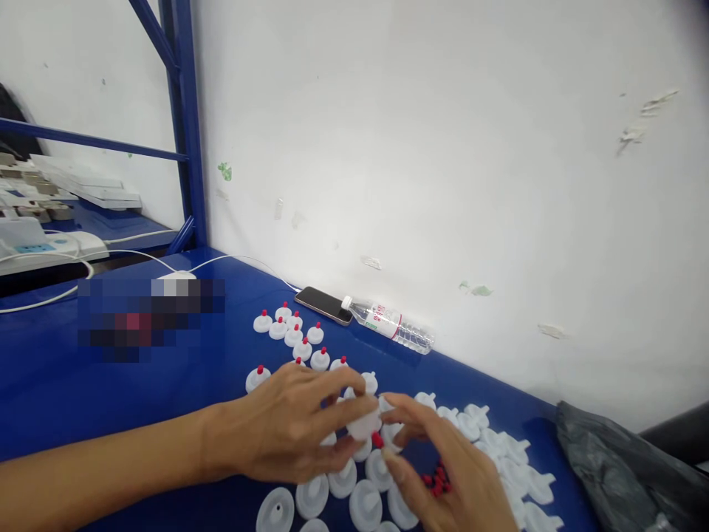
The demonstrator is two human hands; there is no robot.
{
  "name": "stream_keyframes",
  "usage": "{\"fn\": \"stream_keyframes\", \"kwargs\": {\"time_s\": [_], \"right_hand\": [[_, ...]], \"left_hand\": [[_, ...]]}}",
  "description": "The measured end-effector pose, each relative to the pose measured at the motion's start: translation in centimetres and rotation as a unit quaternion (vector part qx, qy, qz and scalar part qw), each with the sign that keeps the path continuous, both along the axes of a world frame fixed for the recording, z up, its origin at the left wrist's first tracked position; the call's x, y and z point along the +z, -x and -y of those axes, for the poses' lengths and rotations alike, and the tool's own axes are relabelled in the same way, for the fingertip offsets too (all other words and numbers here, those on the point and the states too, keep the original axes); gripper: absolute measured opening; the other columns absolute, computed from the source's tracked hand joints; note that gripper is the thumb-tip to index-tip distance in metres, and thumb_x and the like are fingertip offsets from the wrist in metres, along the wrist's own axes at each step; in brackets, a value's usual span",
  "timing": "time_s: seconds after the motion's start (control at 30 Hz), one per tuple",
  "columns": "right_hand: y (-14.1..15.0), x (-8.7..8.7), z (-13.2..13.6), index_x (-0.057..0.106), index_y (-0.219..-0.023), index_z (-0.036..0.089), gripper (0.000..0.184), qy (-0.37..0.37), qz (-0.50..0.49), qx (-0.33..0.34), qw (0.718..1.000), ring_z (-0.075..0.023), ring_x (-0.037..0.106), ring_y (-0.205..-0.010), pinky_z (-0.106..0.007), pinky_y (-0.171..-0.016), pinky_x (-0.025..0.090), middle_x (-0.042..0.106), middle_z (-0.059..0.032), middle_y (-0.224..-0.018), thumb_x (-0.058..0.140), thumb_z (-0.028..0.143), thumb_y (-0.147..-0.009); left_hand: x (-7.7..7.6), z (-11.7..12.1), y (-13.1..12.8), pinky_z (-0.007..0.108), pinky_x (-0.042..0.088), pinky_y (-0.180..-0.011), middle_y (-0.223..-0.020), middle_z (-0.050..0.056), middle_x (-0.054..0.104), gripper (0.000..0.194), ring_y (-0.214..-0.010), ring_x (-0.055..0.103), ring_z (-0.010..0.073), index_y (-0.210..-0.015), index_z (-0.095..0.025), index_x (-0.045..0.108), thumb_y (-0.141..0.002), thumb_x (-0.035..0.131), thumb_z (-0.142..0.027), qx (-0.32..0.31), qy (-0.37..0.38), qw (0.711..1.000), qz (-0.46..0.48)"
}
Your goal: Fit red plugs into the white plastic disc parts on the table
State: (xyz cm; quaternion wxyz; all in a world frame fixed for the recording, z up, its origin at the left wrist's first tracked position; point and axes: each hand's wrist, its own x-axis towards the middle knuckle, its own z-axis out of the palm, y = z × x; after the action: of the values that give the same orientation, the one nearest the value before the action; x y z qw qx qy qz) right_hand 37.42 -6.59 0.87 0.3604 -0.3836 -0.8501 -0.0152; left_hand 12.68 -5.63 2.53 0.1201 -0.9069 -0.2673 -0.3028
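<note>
A round translucent white plastic piece (362,425) is pinched in the left hand (296,423) above similar pieces (365,505) on the blue table (166,391), a red tip (377,440) just beside the right hand (448,465), whose thumb and fingers curve well apart.

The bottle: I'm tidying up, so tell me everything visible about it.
The bottle looks like clear, ridged plastic, with a white cap on and a white label printed in red and green. It lies on its side on the blue table near the wall, cap end beside the phone. I can't tell whether it touches the phone or holds liquid.
</note>
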Motion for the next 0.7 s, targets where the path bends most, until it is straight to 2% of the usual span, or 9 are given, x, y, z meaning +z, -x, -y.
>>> {"fn": "stream_keyframes", "kwargs": {"time_s": [0.13,0.23,0.37,0.43,0.53,0.6,0.7], "right_hand": [[-0.7,0.8,-0.7,0.058,-0.116,0.036,0.02,-0.007,-0.009,-0.055,0.998,-0.016,0.073,-0.073,-0.025,-0.063,0.061,0.075,0.0059,-0.094,0.05,0.039,-0.098],[-0.9,0.5,-0.9,0.058,-0.117,0.034,0.021,-0.042,0.015,-0.07,0.997,-0.019,0.071,-0.077,-0.031,-0.066,0.061,0.074,0.0042,-0.097,0.048,0.033,-0.098],[-1.2,0.6,-1.3,0.059,-0.114,0.028,0.024,-0.082,0.059,-0.028,0.994,-0.0203,0.071,-0.077,-0.036,-0.071,0.059,0.074,0.0009,-0.093,0.044,0.021,-0.097],[-1.8,0.9,-1.4,0.06,-0.112,0.028,0.024,-0.049,0.101,-0.008,0.994,-0.0203,0.072,-0.079,-0.036,-0.072,0.059,0.075,-0.0001,-0.095,0.045,0.019,-0.096],[-2.8,1.0,-1.4,0.064,-0.112,0.031,0.022,0.063,0.171,0.001,0.983,-0.0197,0.073,-0.079,-0.032,-0.07,0.058,0.075,0.0007,-0.096,0.052,0.024,-0.095],[-3.2,0.7,-1.3,0.067,-0.102,0.032,0.018,0.127,0.181,0.004,0.975,-0.0197,0.072,-0.077,-0.033,-0.074,0.056,0.075,0.0023,-0.09,0.053,0.025,-0.094],[-3.2,0.2,-1.3,0.069,-0.09,0.033,0.024,0.183,0.17,0.012,0.968,-0.0195,0.071,-0.079,-0.035,-0.084,0.052,0.075,0.0045,-0.088,0.05,0.02,-0.095]], "left_hand": [[-0.1,-1.4,0.3,0.033,0.049,-0.053,-0.119,0.004,0.061,0.04,-0.072,0.068,0.0187,-0.132,-0.024,0.046,-0.094,0.056,-0.026,0.131,0.082,0.988,-0.011],[0.2,-1.8,0.4,0.036,0.051,-0.058,-0.112,0.002,0.065,0.036,-0.074,0.068,0.0217,-0.13,-0.023,0.049,-0.094,0.054,-0.026,0.172,0.157,0.97,-0.061],[0.7,-1.4,0.1,0.037,0.048,-0.057,-0.094,0.001,0.071,0.018,-0.069,0.068,0.0248,-0.11,-0.021,0.057,-0.093,0.058,-0.027,0.198,0.201,0.953,-0.112],[0.7,-1.2,0.0,0.036,0.047,-0.056,-0.095,0.001,0.073,0.017,-0.066,0.068,0.0247,-0.109,-0.021,0.057,-0.093,0.059,-0.026,0.201,0.208,0.95,-0.115],[0.4,-1.3,0.1,0.037,0.049,-0.057,-0.095,0.002,0.074,0.024,-0.072,0.071,0.0266,-0.118,-0.021,0.054,-0.094,0.056,-0.025,0.209,0.211,0.948,-0.117],[0.1,-1.6,0.2,0.038,0.051,-0.059,-0.096,0.004,0.073,0.028,-0.077,0.071,0.028,-0.123,-0.02,0.052,-0.095,0.054,-0.023,0.215,0.206,0.947,-0.121],[-0.4,-1.8,0.4,0.038,0.052,-0.059,-0.098,0.005,0.072,0.02,-0.076,0.071,0.0279,-0.115,-0.021,0.057,-0.095,0.053,-0.02,0.217,0.2,0.946,-0.13]]}}
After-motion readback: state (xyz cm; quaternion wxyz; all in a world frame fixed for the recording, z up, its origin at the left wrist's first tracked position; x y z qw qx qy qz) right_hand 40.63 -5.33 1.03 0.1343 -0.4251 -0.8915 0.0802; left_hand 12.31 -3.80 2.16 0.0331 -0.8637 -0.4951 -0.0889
